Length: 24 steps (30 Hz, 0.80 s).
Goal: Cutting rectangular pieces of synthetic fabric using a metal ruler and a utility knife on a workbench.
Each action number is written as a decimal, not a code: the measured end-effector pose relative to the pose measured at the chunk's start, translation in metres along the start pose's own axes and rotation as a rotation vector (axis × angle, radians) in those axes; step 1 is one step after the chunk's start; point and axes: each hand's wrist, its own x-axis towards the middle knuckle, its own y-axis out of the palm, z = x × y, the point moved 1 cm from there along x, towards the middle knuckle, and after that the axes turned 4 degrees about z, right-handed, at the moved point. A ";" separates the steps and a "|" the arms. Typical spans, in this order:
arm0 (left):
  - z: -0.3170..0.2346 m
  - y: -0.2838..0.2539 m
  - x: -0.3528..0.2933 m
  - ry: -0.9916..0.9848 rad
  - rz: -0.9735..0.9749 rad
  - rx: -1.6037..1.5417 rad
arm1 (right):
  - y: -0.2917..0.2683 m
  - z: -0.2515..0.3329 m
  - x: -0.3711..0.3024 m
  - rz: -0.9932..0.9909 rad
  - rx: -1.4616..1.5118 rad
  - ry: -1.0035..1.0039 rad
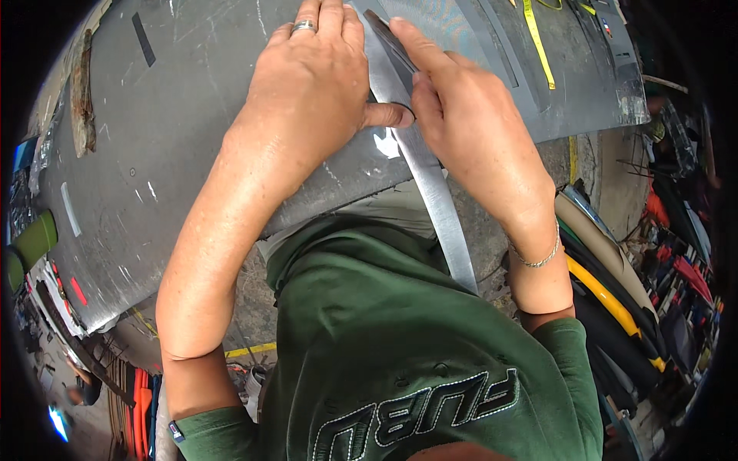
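Metal strip point(442, 207) runs 12 to 4 o'clock, lower end overhanging grey table point(184, 115). Left hand point(311, 84), 11 o'clock: fingers outstretched, tips out of view, thumb against strip. Right hand point(473, 107), 1 o'clock: fingers gripping dark slim tool point(392, 42), kind unclear, alongside strip. Wood stick point(82, 92) at 10; yellow tape point(538, 46) between 1 and 2.
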 end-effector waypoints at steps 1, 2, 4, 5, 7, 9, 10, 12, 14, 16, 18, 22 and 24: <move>0.001 0.004 -0.007 -0.002 0.001 -0.004 | 0.000 -0.001 -0.004 -0.004 -0.002 0.018; 0.003 0.007 -0.014 -0.017 0.016 -0.056 | 0.000 -0.001 -0.008 -0.002 -0.003 0.020; -0.009 -0.009 0.006 -0.031 0.036 -0.117 | 0.000 -0.002 -0.016 0.006 -0.002 0.036; -0.025 -0.028 0.035 -0.181 0.421 0.050 | -0.001 -0.003 -0.021 0.006 -0.005 0.046; -0.033 -0.036 0.044 -0.332 0.804 0.226 | -0.003 -0.001 -0.031 0.034 -0.002 0.093; -0.028 -0.030 0.029 -0.284 0.680 0.243 | -0.007 0.004 -0.039 0.044 0.023 0.114; -0.019 -0.022 0.016 -0.285 0.679 0.240 | -0.009 0.007 -0.044 0.052 0.047 0.135; -0.005 -0.012 -0.005 -0.076 0.114 -0.286 | -0.009 0.007 -0.051 0.051 0.051 0.132; -0.031 -0.026 0.017 -0.044 0.338 0.126 | -0.010 0.005 -0.061 0.046 0.054 0.151; -0.030 -0.025 0.017 -0.015 0.544 0.557 | -0.015 0.010 -0.068 0.111 0.062 0.230; -0.005 -0.011 0.001 -0.075 0.100 -0.398 | -0.017 0.013 -0.075 0.127 0.075 0.237; -0.014 -0.017 0.016 -0.072 0.082 -0.457 | -0.018 0.012 -0.087 0.116 0.095 0.238; -0.043 -0.040 0.076 -0.499 1.086 0.302 | -0.019 0.011 -0.091 0.125 0.116 0.262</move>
